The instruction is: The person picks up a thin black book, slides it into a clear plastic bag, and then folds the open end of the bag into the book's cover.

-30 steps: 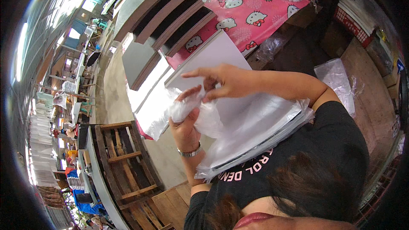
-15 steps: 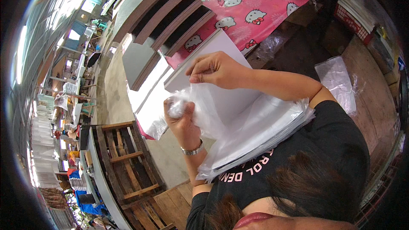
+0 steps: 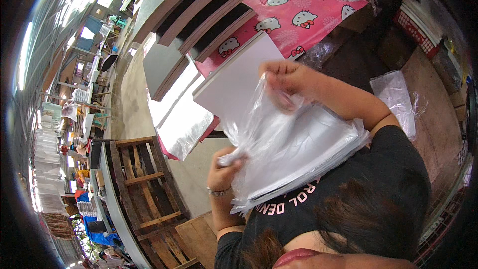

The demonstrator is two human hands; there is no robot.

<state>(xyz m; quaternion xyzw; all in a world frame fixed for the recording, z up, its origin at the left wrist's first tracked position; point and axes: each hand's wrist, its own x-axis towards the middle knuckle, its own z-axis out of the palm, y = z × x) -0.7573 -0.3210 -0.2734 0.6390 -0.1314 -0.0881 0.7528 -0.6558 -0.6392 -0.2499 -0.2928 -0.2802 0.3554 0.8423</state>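
Note:
My left hand [image 3: 225, 170], with a metal watch at the wrist, is closed round a bunched part of a clear plastic bag [image 3: 256, 119]. Higher up and to the right, my right hand [image 3: 288, 82] pinches the bag's upper edge; its fingers are partly blurred. Between the two hands the thin film is stretched and creased. Against my chest leans a stack of clear plastic bags [image 3: 318, 152], layered and white-looking, with ragged edges. Just beyond my hands lies a stack of white sheets [image 3: 234, 82].
Grey boards with brown edges [image 3: 199, 20] stand in stepped piles on a table with a pink patterned cover [image 3: 284, 15]. A plastic-wrapped white pile [image 3: 186, 129] lies at its near left corner. A wooden pallet [image 3: 147, 184] is at left, a plastic packet [image 3: 393, 99] at right.
My left hand has come down and right, pulling the bunched film with it. My right hand has moved right, away from the white sheets, drawing the film taut between both hands.

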